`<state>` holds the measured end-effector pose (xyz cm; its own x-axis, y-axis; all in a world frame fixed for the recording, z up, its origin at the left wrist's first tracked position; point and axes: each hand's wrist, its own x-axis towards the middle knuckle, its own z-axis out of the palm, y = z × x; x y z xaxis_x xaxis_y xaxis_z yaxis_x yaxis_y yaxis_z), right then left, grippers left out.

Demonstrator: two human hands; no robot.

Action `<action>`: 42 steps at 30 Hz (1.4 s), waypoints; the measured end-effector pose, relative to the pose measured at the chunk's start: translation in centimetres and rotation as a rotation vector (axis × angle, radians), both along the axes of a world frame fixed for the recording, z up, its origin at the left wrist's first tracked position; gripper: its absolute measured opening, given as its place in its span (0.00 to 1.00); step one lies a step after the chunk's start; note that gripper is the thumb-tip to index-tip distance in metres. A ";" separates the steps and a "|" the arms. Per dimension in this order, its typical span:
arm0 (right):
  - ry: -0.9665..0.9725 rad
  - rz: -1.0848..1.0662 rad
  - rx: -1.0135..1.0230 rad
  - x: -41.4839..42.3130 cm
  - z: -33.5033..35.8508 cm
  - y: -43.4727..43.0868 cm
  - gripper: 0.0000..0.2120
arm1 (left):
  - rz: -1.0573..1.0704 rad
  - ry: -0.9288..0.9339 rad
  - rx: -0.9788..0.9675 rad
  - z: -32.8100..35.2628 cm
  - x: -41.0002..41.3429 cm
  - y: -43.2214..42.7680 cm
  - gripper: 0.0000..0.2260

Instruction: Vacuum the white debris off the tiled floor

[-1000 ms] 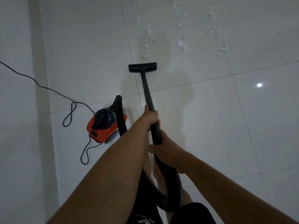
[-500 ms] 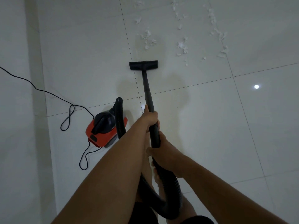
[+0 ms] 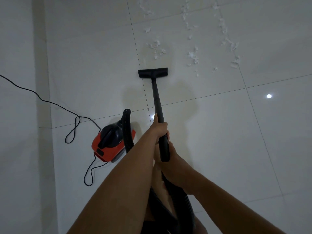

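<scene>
Both my hands are closed round the black wand (image 3: 157, 98). My left hand (image 3: 160, 130) has its fingers curled about the tube on the far side, and my right hand (image 3: 173, 166) holds the thicker handle end just nearer to me, where the ribbed hose (image 3: 186, 200) comes off. The floor head (image 3: 153, 73) sits on the tiled floor (image 3: 219, 132), and the white debris (image 3: 157, 48) lies beyond it, untouched. One cluster is just past the head's far edge, with two more trails off to the right running away from me. My first worry is that these bits look light and fluffy. If I shove the head in fast, I'd expect it to plough them ahead or puff them sideways instead of swallowing them. With my hands this close together, a small dip of the handle could also lift the head's far lip and cost me suction. The head lines up only with the left cluster, so a straight push would likely miss the right-hand trails altogether. Behind that is the tether: the hose loops down by my legs and back up to the red vacuum body (image 3: 111, 142) at my near left. A long reach could tug that body along or tip it — possibly onto the power cord (image 3: 50, 102), which lies in loose loops just beside it. Those loops and the hose are also there for my feet to catch.
</scene>
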<state>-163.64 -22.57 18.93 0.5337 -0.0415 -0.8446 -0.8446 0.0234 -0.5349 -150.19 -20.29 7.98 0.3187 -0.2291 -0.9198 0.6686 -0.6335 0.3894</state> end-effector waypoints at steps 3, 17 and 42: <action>-0.021 -0.001 0.018 1.2 -0.8 -1.2 0.40 | 0.004 -0.008 -0.004 -0.8 1.5 -1.1 0.34; -0.017 -0.010 0.034 9.7 -3.3 -4.7 0.38 | -0.034 -0.039 0.003 -1.6 10.1 -4.7 0.33; 0.027 0.010 0.103 7.3 -4.7 -9.4 0.38 | 0.089 -0.062 0.052 -2.8 7.4 -8.4 0.33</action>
